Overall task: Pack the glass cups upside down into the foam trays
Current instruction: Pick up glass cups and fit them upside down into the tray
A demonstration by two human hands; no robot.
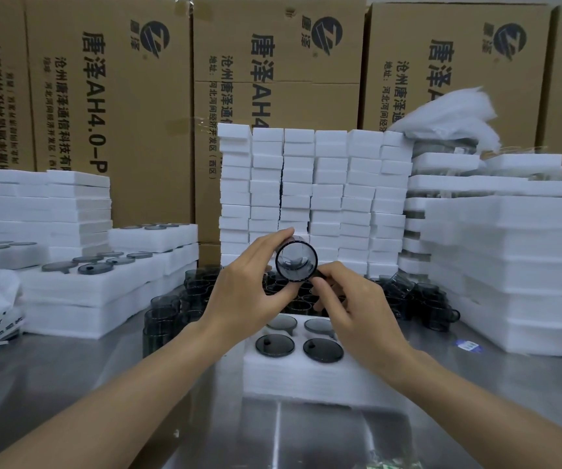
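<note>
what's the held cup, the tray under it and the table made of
Cup: smoky grey, see-through, glossy, so likely glass. Tray: white matte foam, layered edge. Table: probably stainless steel, brushed grey with blurry reflections.

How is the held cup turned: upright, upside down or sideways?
Sideways: the cup shows its round end to the camera, left hand gripping its body, right hand pinching its edge, above the foam tray.

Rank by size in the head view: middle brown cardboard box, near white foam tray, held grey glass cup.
1. brown cardboard box
2. white foam tray
3. grey glass cup, clearly smallest
</note>
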